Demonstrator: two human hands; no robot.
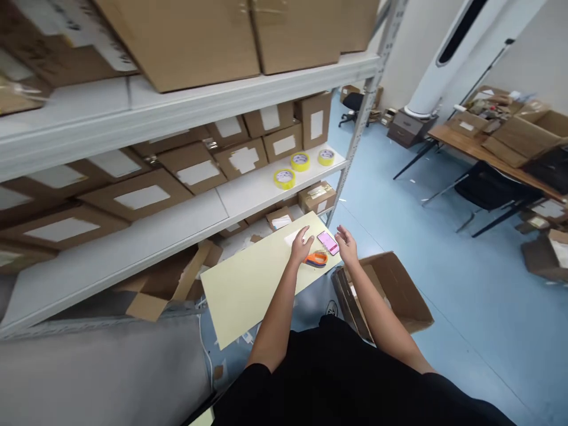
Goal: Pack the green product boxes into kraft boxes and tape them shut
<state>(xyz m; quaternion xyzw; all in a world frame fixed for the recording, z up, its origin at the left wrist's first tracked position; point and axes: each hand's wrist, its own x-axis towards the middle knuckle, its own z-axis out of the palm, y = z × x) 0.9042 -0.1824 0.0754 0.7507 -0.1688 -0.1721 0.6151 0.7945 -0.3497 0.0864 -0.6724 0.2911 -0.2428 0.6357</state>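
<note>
My left hand [302,245] hovers over the pale yellow table [248,281], thumb and fingers apart, holding nothing. Just beside it lie orange-handled scissors [316,258], partly hidden by the hand and wrist. My right hand [347,243] is at the table's right end, fingers spread and nothing in them. Between the two hands rests a phone [328,242] with a lit pink screen, nearest to my right fingers. A small white paper [291,238] shows on the table behind my left hand.
A metal shelf [186,213] runs behind the table, bearing labelled cardboard boxes [243,158] and three yellow tape rolls [284,178]. On the floor at right stands an open cardboard box [399,284]. Farther off are a black chair [492,186] and a wooden desk [461,139].
</note>
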